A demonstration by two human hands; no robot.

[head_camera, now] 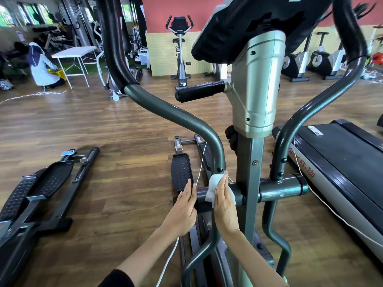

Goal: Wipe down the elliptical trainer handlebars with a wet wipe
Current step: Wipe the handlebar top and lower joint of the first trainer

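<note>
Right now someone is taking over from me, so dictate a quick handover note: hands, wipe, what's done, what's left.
Left hand: open, fingers flat against the end of the pivot crossbar.
Right hand: open, pressing the wet wipe onto the foot of the left handlebar, where it meets the crossbar.
Done: the picture does not show which stretches are already wiped.
Left: probably the right handlebar and the black foam grips up top; check both.
</note>
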